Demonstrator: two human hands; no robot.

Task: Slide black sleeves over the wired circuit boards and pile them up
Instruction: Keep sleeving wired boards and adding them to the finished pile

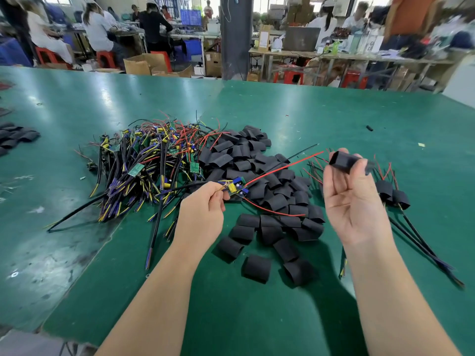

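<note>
My left hand (203, 214) pinches a small wired circuit board (235, 187) with a yellow capacitor; its red and black wires (285, 167) stretch up to the right. My right hand (352, 199), palm up, holds one black sleeve (343, 160) at its fingertips, open end facing left toward the wire tips. A heap of loose black sleeves (267, 186) lies between and beyond my hands. Behind my left hand sits a tangled pile of bare wired boards (149, 160). Sleeved boards (393, 195) with trailing cables lie to the right of my right hand.
Everything rests on a green table mat (257, 317). More black sleeves (15, 137) lie at the far left edge. A stray black piece (369, 128) lies at the back right. People work at benches beyond the table's far edge.
</note>
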